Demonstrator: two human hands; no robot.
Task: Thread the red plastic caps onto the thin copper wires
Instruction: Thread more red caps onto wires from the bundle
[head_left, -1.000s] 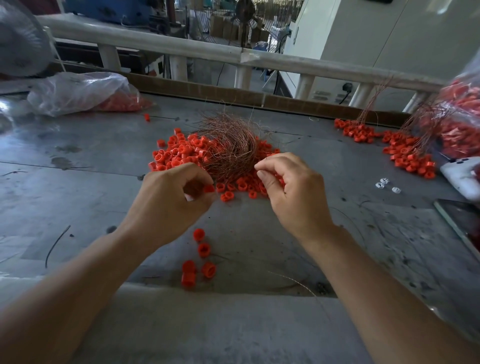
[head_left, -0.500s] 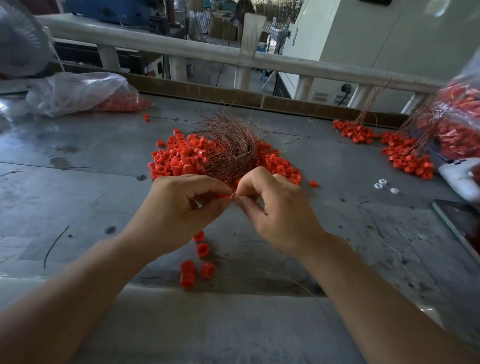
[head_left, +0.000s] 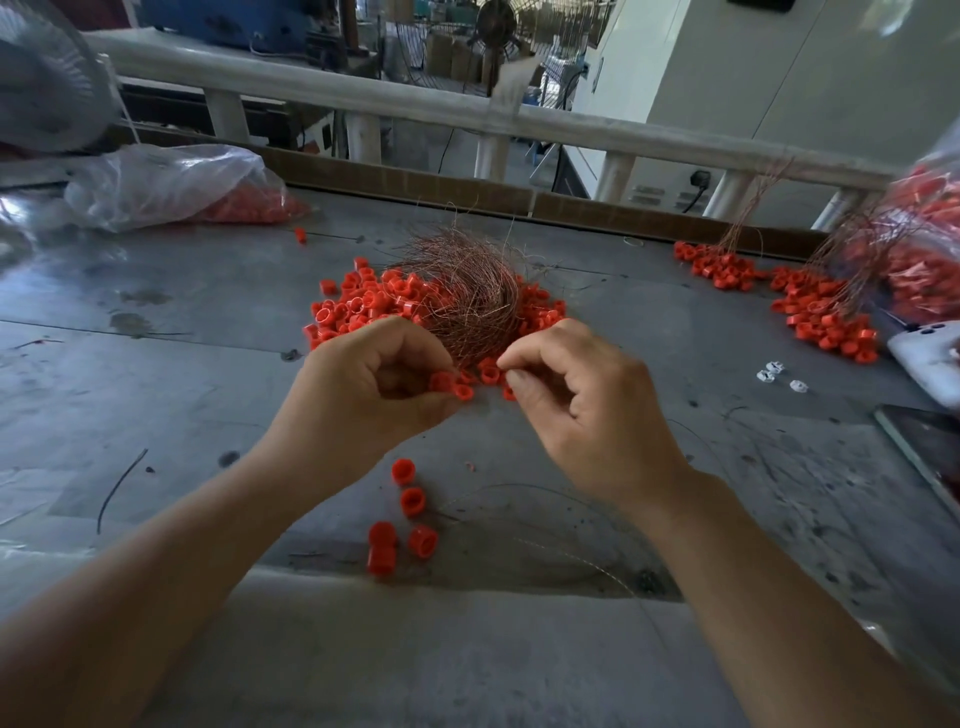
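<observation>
Left hand (head_left: 374, 400) pinches two red caps (head_left: 448, 383). Right hand (head_left: 587, 410) is curled, thumb and index nearly pinched; what it holds is too thin to tell. One copper wire tangle (head_left: 467, 301) at 12 o'clock covers the middle of one cap pile (head_left: 353, 306). Four or five loose caps (head_left: 413, 501) at 6. Two threaded bunches (head_left: 826, 322) at 2, three white bits (head_left: 779, 375) at 3, one plastic bag (head_left: 171, 182) at 10.

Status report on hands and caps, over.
Left hand pinching red cap. Right hand curled beside it, wire too thin to confirm. Copper wire tangle and cap pile just behind the hands, nothing blocking.
</observation>
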